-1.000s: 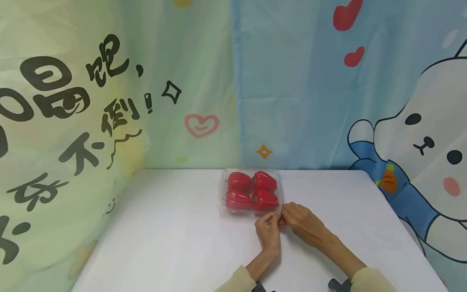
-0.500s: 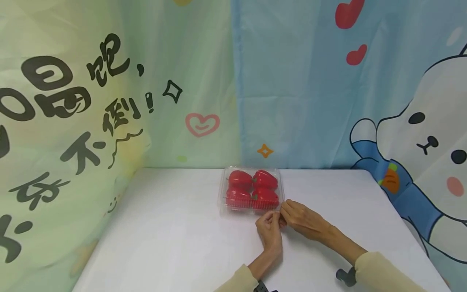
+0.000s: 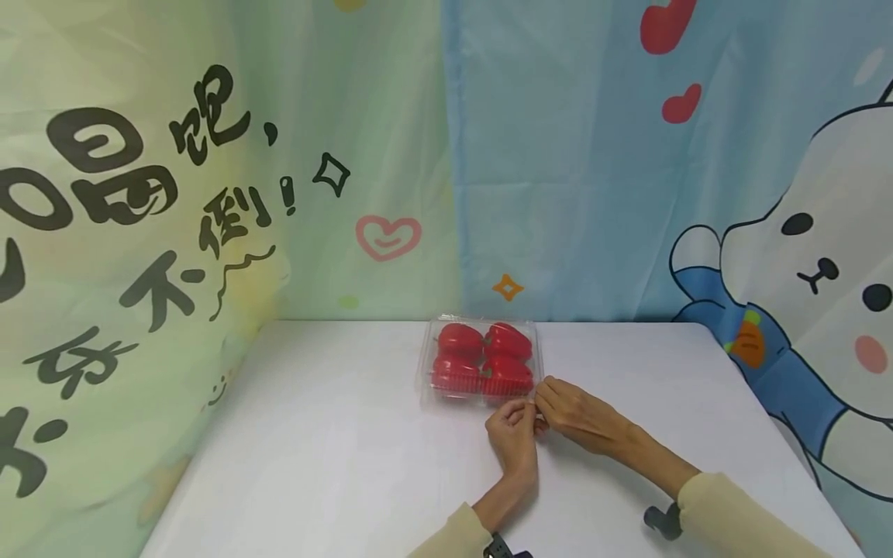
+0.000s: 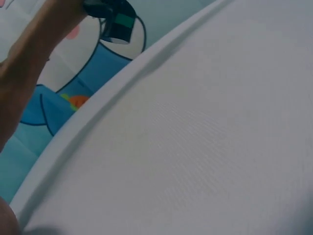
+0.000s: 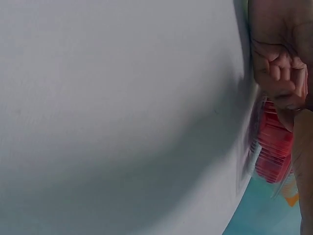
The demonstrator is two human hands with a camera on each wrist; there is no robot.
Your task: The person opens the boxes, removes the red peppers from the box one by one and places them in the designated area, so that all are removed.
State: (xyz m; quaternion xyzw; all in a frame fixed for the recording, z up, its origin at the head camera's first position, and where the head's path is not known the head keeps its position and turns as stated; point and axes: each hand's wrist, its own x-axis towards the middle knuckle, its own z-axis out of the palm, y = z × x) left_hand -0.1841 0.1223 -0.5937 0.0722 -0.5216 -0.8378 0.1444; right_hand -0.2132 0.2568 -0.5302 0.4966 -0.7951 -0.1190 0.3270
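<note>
Clear plastic clamshell box [image 3: 480, 361] sits on the white worktop [image 3: 335, 449], close to the far edge, about mid-width. Four red peppers [image 3: 481, 358] inside it, packed two by two, lid down over them.

Both hands meet at the box's near right corner. Left hand [image 3: 513, 436] comes up from the near edge, fingers curled, fingertips pinching at the corner tab of the box. Right hand [image 3: 568, 412] reaches in from the right, fingers also curled, pinching the same corner just beside the left hand; the two hands touch or nearly touch there. Exactly which layer of plastic each hand has cannot be told from the head view.

Right wrist view: curled fingers [image 5: 281, 73] at the top right, red peppers and the clear box edge [image 5: 271, 152] just below them, the rest is bare worktop in shadow. Left wrist view: mostly worktop [image 4: 195, 147] and its right edge, with the person's right forearm [image 4: 29, 54] at upper left; the left hand itself does not show there.

Beige sleeves [image 3: 732, 519] on both arms, a dark wrist mount [image 3: 659, 521] on the right. Printed cartoon curtain [image 3: 209, 155] hangs behind the far edge and along the left edge.
</note>
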